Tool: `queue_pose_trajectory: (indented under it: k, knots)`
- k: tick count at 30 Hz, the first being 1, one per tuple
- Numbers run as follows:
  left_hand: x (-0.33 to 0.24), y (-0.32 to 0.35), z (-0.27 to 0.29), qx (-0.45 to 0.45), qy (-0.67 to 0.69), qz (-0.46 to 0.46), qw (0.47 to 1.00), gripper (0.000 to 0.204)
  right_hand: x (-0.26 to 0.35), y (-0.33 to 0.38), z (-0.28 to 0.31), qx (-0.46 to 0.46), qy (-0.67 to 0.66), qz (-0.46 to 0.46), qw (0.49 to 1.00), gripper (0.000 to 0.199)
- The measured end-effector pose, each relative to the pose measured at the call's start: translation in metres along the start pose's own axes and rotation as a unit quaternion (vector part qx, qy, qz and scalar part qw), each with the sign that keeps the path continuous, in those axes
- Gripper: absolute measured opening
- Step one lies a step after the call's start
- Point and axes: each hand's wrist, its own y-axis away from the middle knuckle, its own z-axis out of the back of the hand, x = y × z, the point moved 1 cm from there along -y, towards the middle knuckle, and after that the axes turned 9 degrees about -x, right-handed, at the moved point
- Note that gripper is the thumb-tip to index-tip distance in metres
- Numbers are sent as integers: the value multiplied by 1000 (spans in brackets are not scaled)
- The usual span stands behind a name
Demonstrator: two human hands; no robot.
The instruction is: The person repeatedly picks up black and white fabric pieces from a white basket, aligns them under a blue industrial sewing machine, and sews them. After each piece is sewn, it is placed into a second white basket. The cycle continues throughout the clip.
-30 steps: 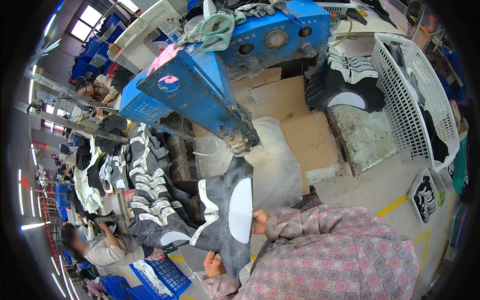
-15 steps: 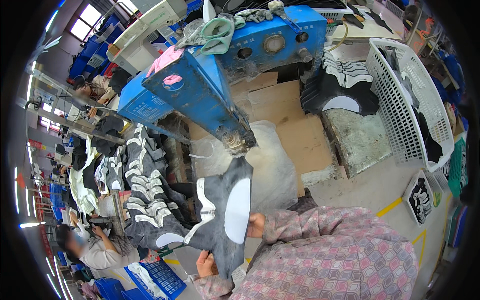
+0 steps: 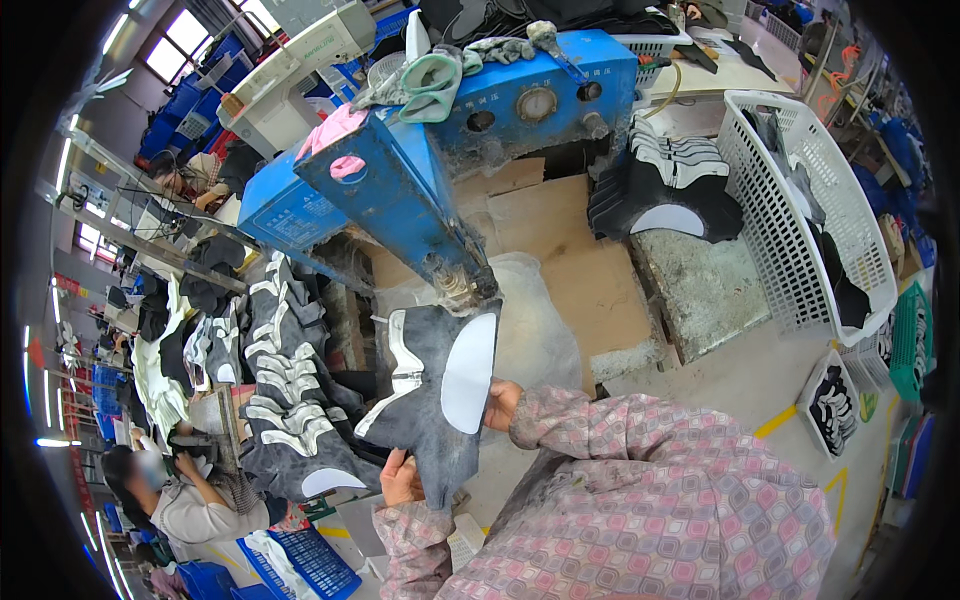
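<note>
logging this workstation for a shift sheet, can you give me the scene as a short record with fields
left hand: holds the lower left edge of the grey piece
right hand: holds its right edge, beside the white half-oval
grey piece: white patches, upper end by the tip of the blue arm; contact unclear
left side: row of overlapping grey and white pieces
right side: stack of black and white pieces beside a white basket
nearby: another person, lower left
</note>
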Motion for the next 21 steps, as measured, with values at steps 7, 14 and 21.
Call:
queue_pose_trajectory:
  k: [7, 14, 21]
  knots:
    - [13, -32, -26, 3, 45, -7, 999, 38, 25, -24, -3, -58, -43, 70, 995, 33]
    - [27, -25, -27, -24, 138, -15, 990, 45, 13, -38, -14, 9, -31, -3, 999, 31]
    - [35, -11, -10, 58, 97, 36, 993, 44, 18, 8, 15, 23, -42, -27, 999, 36]
